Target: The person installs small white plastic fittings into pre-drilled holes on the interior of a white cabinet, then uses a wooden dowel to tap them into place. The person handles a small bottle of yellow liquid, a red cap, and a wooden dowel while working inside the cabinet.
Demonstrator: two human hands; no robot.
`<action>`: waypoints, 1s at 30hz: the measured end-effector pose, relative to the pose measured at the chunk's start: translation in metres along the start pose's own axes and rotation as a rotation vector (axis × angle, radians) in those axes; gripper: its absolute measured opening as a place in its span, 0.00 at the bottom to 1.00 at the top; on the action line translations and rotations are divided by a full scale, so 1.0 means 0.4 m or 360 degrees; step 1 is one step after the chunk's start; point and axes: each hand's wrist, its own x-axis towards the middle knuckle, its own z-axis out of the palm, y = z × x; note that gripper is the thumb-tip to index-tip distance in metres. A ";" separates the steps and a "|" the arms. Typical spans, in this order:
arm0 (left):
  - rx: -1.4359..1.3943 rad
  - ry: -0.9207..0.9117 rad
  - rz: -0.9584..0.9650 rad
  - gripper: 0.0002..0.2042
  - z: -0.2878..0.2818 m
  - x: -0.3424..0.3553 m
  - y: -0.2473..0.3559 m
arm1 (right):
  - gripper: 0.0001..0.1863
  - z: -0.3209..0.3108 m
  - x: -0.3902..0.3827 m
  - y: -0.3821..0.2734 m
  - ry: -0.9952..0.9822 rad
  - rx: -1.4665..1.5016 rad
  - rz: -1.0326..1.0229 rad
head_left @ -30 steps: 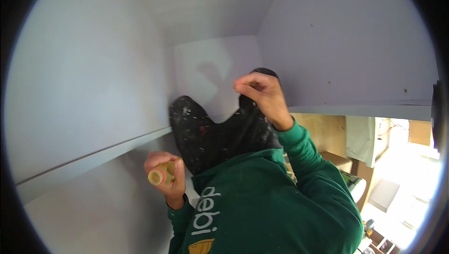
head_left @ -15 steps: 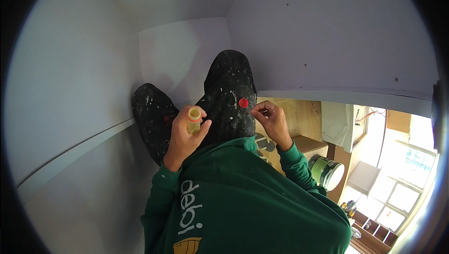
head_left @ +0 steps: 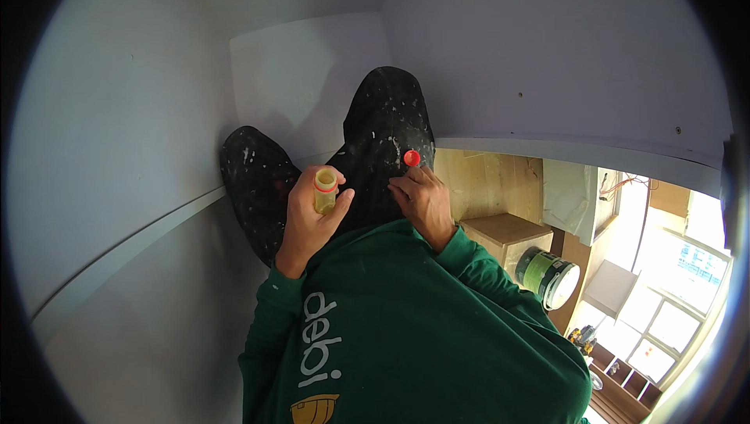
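Observation:
I see my left hand [head_left: 308,225] wrapped round a small upright yellowish translucent bottle [head_left: 325,200], open at the top with a red ring below its mouth. A red cap [head_left: 412,157] lies on my right thigh, on paint-spattered black trousers [head_left: 384,100]. Just below the cap, my right hand [head_left: 422,209] is held with its fingers curled, over the dark cloth; whether anything is between the fingertips is hidden.
Pale panels [head_left: 133,96] enclose my legs on both sides, with a ledge [head_left: 141,240] along the left. At lower right are a wooden box [head_left: 504,227], a green-and-black bucket [head_left: 535,275], a draped white sheet [head_left: 564,201], tools [head_left: 582,338] and a bright window [head_left: 676,322].
My left hand and bottle came up rightward and now stand upright. My right hand dropped, then moved left to just below the red cap, which came into sight on my thigh.

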 end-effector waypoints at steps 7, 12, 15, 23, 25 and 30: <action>0.0040 -0.0061 0.0003 0.12 0.018 0.007 -0.010 | 0.07 -0.002 -0.002 0.015 -0.0031 0.0126 0.0017; -0.0009 -0.0081 0.0006 0.12 0.030 0.013 -0.007 | 0.05 -0.037 -0.009 0.024 0.0196 0.0369 0.0317; -0.0056 -0.0106 -0.0036 0.12 0.039 0.015 -0.007 | 0.05 -0.053 0.017 0.036 0.0368 0.0383 0.0454; -0.0005 -0.0137 0.0064 0.11 0.062 0.015 0.001 | 0.06 -0.030 0.036 0.061 0.0324 0.0566 0.0623; -0.0009 -0.0143 0.0055 0.11 0.064 0.013 -0.001 | 0.05 -0.029 0.039 0.061 0.0317 0.0602 0.0662; -0.0063 -0.0192 -0.0004 0.11 0.069 0.010 0.003 | 0.06 -0.027 0.036 0.070 0.0310 0.0704 0.0726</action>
